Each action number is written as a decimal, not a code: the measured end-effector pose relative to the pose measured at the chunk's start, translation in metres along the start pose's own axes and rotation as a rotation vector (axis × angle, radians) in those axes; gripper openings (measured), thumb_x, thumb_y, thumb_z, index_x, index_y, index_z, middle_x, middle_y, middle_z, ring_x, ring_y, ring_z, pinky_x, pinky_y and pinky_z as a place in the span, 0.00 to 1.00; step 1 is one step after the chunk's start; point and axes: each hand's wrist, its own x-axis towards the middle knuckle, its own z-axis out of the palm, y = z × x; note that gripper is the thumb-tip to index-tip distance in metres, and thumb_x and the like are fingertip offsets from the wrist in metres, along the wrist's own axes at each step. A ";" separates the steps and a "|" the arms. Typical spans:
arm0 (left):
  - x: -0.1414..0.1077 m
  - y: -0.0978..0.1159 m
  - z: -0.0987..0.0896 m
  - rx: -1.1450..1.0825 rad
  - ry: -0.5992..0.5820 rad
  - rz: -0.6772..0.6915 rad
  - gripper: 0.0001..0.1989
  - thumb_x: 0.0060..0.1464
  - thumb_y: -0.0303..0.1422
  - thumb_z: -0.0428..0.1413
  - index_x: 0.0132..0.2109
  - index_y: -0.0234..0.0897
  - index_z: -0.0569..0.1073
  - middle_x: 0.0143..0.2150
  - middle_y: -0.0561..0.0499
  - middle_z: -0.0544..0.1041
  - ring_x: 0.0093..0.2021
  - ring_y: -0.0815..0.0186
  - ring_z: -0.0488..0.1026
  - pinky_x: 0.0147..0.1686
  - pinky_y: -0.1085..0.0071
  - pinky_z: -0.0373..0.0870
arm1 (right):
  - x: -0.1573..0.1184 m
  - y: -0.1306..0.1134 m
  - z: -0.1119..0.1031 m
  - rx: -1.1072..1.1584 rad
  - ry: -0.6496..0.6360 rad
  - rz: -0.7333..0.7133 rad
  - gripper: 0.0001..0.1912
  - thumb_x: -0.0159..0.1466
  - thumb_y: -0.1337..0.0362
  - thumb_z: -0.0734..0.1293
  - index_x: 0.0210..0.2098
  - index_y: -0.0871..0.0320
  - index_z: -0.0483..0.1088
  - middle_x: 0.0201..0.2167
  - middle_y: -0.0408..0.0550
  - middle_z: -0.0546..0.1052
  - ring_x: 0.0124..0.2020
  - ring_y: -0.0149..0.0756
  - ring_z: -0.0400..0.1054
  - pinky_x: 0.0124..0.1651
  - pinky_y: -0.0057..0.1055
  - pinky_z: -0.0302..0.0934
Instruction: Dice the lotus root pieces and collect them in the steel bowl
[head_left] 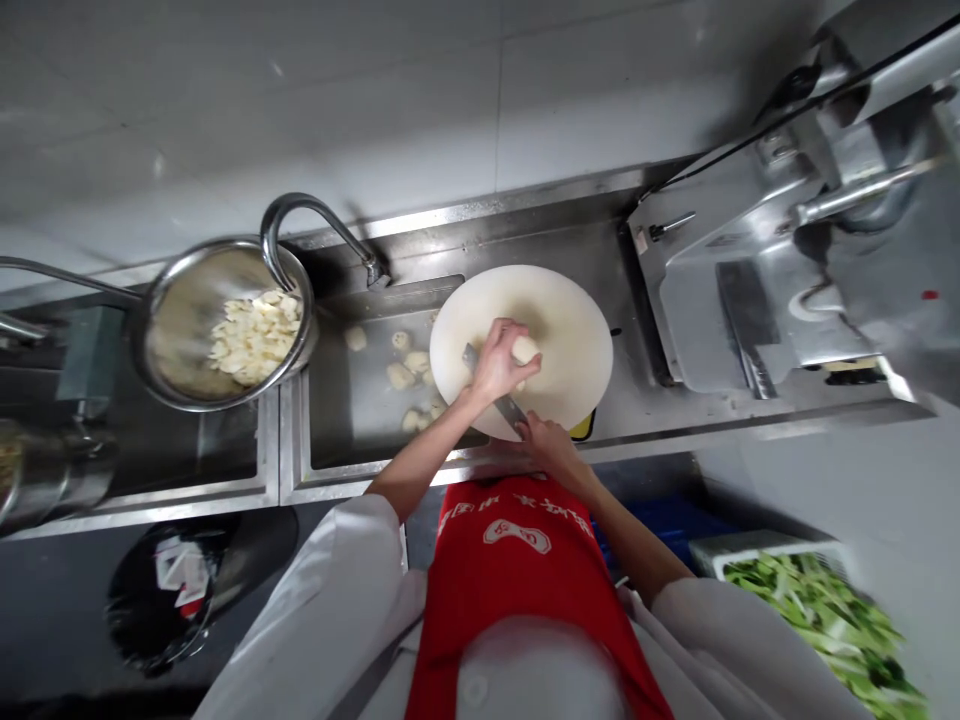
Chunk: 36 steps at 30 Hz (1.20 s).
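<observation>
A round white cutting board (570, 350) lies across the right part of the sink. Over its left half, my left hand (501, 362) is closed around a pale peeled vegetable piece (524, 350). My right hand (546, 440), at the board's front edge, grips the handle of a knife (510, 408), whose blade passes beneath my left hand with its tip showing on the left. Several pale pieces (401, 376) lie in the sink basin left of the board.
A steel bowl (180, 345) of pale slices stands at the left under a curved faucet (315, 205). On the right are a cleaver (739, 320) and a metal machine (847, 200). A crate (780, 550) of cut greens sits low at the right, a black bin (131, 610) low at the left.
</observation>
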 end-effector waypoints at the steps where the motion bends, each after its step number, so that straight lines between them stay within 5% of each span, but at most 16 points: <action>1: -0.014 -0.006 -0.009 -0.010 0.097 0.008 0.22 0.53 0.38 0.60 0.53 0.38 0.66 0.55 0.40 0.64 0.56 0.55 0.66 0.54 0.57 0.68 | 0.001 0.007 -0.001 -0.004 0.008 0.021 0.19 0.72 0.56 0.50 0.49 0.60 0.64 0.38 0.57 0.77 0.41 0.44 0.74 0.41 0.33 0.60; 3: -0.049 -0.021 -0.015 0.020 0.188 0.008 0.21 0.54 0.39 0.60 0.52 0.38 0.66 0.56 0.39 0.64 0.58 0.55 0.64 0.56 0.56 0.66 | 0.002 0.017 -0.003 -0.013 0.027 0.059 0.19 0.72 0.57 0.50 0.48 0.61 0.64 0.37 0.57 0.77 0.40 0.45 0.74 0.41 0.33 0.60; 7: -0.118 -0.053 -0.002 0.151 0.117 0.005 0.16 0.53 0.40 0.61 0.45 0.38 0.70 0.52 0.41 0.69 0.57 0.53 0.65 0.56 0.50 0.63 | 0.000 0.017 -0.010 -0.056 0.036 0.073 0.17 0.72 0.58 0.50 0.47 0.61 0.64 0.36 0.58 0.77 0.40 0.46 0.74 0.39 0.33 0.60; 10: -0.138 -0.065 -0.001 0.224 0.119 -0.021 0.12 0.56 0.39 0.59 0.45 0.40 0.72 0.51 0.43 0.71 0.57 0.52 0.64 0.55 0.49 0.62 | -0.009 0.003 -0.014 -0.124 0.048 0.043 0.16 0.72 0.59 0.50 0.48 0.61 0.63 0.35 0.58 0.78 0.39 0.48 0.75 0.38 0.34 0.61; 18: -0.119 -0.068 -0.008 0.037 0.000 0.106 0.09 0.63 0.30 0.49 0.46 0.37 0.73 0.46 0.44 0.74 0.49 0.61 0.68 0.50 0.60 0.69 | -0.031 -0.021 -0.023 -0.148 0.021 -0.103 0.14 0.72 0.63 0.50 0.46 0.61 0.62 0.32 0.57 0.78 0.36 0.46 0.75 0.35 0.32 0.61; 25: -0.123 -0.070 -0.009 0.019 -0.055 0.088 0.12 0.65 0.32 0.46 0.45 0.34 0.73 0.45 0.43 0.75 0.48 0.61 0.69 0.51 0.58 0.70 | 0.030 -0.052 -0.008 -0.116 0.078 -0.110 0.13 0.70 0.67 0.53 0.47 0.64 0.65 0.36 0.58 0.77 0.39 0.43 0.74 0.38 0.31 0.60; 28: -0.127 -0.068 -0.018 -0.006 -0.077 0.093 0.12 0.64 0.32 0.46 0.46 0.34 0.74 0.46 0.42 0.75 0.49 0.61 0.69 0.50 0.59 0.70 | 0.043 -0.067 -0.019 -0.066 0.083 -0.151 0.14 0.70 0.69 0.52 0.48 0.65 0.66 0.39 0.59 0.77 0.41 0.41 0.73 0.40 0.30 0.59; 32: -0.114 -0.067 -0.045 -0.078 -0.093 0.062 0.16 0.62 0.26 0.45 0.52 0.36 0.72 0.51 0.41 0.73 0.54 0.62 0.68 0.53 0.59 0.69 | 0.025 -0.046 -0.046 -0.008 0.156 -0.122 0.17 0.72 0.60 0.52 0.47 0.62 0.66 0.36 0.57 0.78 0.39 0.42 0.73 0.39 0.31 0.58; 36: -0.076 -0.078 -0.064 -0.040 -0.437 0.169 0.28 0.53 0.21 0.53 0.60 0.41 0.67 0.62 0.45 0.65 0.64 0.57 0.59 0.63 0.54 0.59 | 0.001 -0.006 -0.055 -0.043 0.299 0.054 0.18 0.72 0.59 0.51 0.48 0.64 0.65 0.34 0.58 0.77 0.37 0.45 0.73 0.37 0.32 0.57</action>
